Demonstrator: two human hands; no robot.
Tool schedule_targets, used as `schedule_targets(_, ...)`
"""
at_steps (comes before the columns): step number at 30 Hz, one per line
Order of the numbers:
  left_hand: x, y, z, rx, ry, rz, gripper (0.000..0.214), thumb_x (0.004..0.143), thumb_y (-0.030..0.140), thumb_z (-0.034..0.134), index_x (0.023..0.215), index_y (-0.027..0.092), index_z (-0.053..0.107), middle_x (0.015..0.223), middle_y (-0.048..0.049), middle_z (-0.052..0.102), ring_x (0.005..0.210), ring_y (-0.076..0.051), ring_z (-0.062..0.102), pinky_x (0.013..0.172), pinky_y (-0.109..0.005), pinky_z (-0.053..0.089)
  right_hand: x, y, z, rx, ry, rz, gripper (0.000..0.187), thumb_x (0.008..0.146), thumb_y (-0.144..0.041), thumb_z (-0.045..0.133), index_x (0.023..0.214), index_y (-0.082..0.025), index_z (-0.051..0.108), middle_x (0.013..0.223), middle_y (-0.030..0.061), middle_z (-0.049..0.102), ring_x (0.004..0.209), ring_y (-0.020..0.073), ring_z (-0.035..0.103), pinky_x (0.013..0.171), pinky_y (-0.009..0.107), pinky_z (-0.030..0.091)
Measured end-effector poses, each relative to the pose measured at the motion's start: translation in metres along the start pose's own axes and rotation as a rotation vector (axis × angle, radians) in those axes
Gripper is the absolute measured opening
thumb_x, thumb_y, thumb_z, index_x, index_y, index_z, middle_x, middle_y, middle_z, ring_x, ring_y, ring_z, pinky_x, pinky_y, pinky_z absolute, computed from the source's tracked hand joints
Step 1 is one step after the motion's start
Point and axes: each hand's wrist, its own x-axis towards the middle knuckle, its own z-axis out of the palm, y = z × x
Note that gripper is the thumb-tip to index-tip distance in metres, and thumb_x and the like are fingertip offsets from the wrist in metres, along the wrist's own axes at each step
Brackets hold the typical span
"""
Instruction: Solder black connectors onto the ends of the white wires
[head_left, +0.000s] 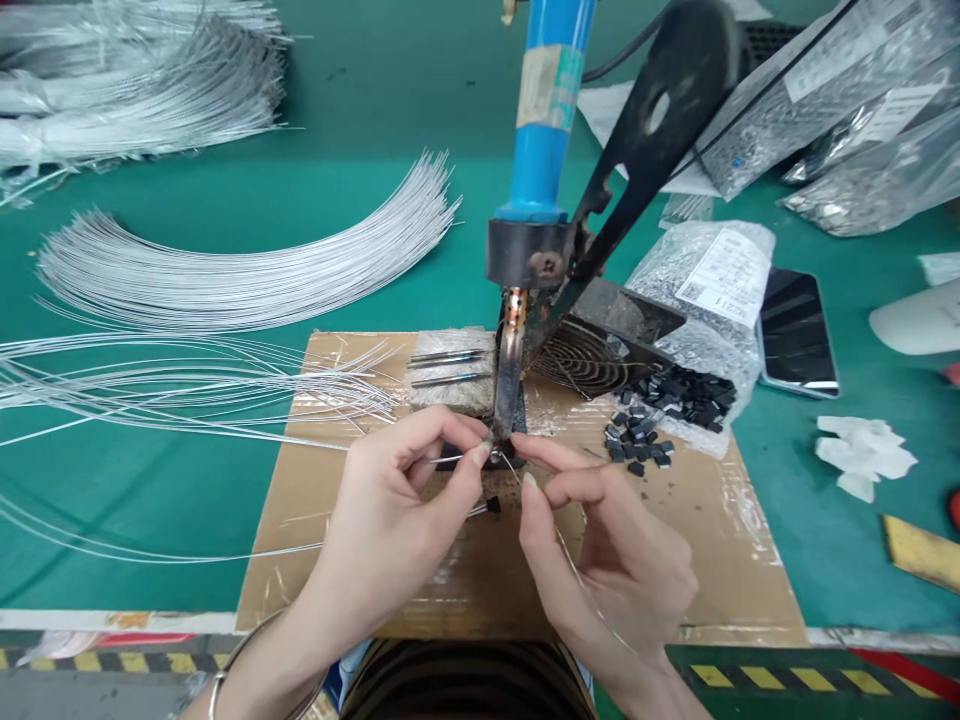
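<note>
My left hand (397, 500) pinches a thin white wire (187, 553) with thumb and forefinger just below the metal tip of the soldering iron (510, 370). The iron's blue handle (544, 130) is clamped upright in a black stand (645, 130). My right hand (600, 550) pinches a fine strand of solder wire (517, 475) and holds its end at the same tip. A small black part (493, 505) sits on a wire end between my hands. All this is over a cardboard sheet (712, 540).
Loose white wires (225, 270) fan out at left, with bundled ones (135, 90) at the back. Small black parts (675, 400) spill from a plastic bag (712, 290). A phone (796, 330), silver bags (840, 90), white scraps (862, 455) and a small fan grille (585, 360) lie right.
</note>
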Motion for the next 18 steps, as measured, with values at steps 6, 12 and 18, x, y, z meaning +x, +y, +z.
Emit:
schedule_targets(6, -0.0011, -0.0002, -0.0003, -0.003, 0.009, -0.002, 0.014, 0.092, 0.017, 0.072, 0.08, 0.024, 0.074, 0.087, 0.0024, 0.081, 0.079, -0.014, 0.073, 0.063, -0.023, 0.048, -0.0009, -0.0002, -0.0009, 0.02, -0.014, -0.003, 0.023, 0.094, 0.001, 0.07, 0.097, -0.021, 0.064, 0.122, 0.0074, 0.084, 0.11, 0.0174, 0.083, 0.094, 0.023, 0.063)
schedule_targets(12, 0.0003, -0.0028, -0.0004, -0.01, -0.017, -0.012, 0.013, 0.092, 0.016, 0.071, 0.081, 0.024, 0.074, 0.089, 0.0019, 0.082, 0.079, -0.015, 0.073, 0.066, -0.023, 0.05, 0.0006, 0.0022, 0.0009, 0.008, -0.015, 0.014, 0.023, 0.095, 0.0, 0.07, 0.096, -0.022, 0.064, 0.121, 0.0074, 0.084, 0.106, 0.017, 0.084, 0.091, 0.024, 0.064)
schedule_targets(18, 0.0003, 0.0, -0.0011, 0.014, -0.009, -0.017, 0.013, 0.092, 0.016, 0.071, 0.081, 0.023, 0.074, 0.09, 0.0003, 0.082, 0.079, -0.016, 0.073, 0.063, -0.024, 0.048, 0.0008, 0.0005, 0.0002, 0.005, -0.004, 0.006, 0.023, 0.094, -0.001, 0.07, 0.096, -0.023, 0.065, 0.12, 0.0076, 0.085, 0.104, 0.019, 0.085, 0.089, 0.027, 0.066)
